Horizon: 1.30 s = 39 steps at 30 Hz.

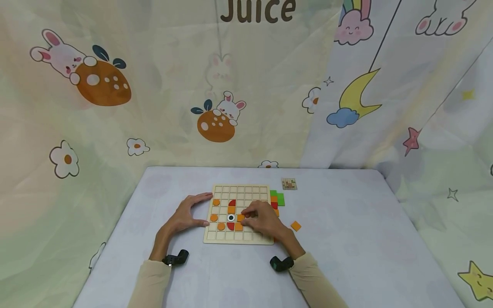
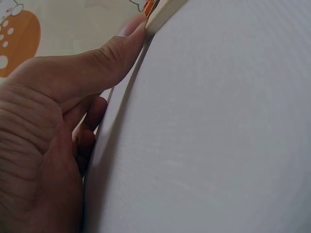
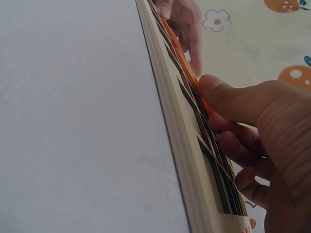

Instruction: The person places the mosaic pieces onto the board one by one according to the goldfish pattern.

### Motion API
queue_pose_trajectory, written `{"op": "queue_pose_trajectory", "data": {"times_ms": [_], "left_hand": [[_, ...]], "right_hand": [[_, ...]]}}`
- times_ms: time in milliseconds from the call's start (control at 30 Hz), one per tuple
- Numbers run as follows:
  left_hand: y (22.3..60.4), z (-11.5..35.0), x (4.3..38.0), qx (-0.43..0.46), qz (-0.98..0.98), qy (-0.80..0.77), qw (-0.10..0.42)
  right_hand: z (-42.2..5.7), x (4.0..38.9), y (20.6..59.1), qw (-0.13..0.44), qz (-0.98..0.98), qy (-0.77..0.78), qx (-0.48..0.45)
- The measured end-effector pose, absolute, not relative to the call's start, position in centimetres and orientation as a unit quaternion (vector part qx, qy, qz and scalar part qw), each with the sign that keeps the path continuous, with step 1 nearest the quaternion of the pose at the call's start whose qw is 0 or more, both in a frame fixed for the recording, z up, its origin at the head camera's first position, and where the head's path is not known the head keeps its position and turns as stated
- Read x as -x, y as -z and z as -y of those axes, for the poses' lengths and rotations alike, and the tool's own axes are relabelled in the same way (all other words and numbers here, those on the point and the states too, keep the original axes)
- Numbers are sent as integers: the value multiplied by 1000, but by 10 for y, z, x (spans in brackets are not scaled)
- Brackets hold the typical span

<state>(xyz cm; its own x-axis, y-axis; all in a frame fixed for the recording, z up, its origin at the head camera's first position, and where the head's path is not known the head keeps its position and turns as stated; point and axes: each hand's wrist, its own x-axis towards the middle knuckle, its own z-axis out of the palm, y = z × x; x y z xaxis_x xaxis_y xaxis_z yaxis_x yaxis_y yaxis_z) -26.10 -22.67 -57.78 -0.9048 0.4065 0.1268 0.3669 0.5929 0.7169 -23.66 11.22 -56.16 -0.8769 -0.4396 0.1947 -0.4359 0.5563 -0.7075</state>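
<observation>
A wooden grid board lies on the white table. In the head view my left hand is at its left edge, thumb and forefinger spread apart and touching the frame. The left wrist view shows that thumb against the board's corner. My right hand pinches an orange square tile over the board, beside a white disc with a black dot. In the right wrist view, orange shows between the right thumb and forefinger. Around it sit red quarter-round tiles, orange squares and orange discs.
Green tiles, with orange and red ones, lie along the board's right edge, partly hidden by the right hand. A loose orange square lies farther right. A small patterned card is behind. A printed cloth hangs behind the table.
</observation>
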Motion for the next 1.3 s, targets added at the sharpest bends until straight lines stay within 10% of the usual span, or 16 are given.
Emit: {"op": "queue_pose_trajectory", "data": {"times_ms": [1300], "left_hand": [[577, 227, 261, -225, -883, -411, 30]], "right_hand": [[-106, 235, 558, -10, -899, 359, 250]]}}
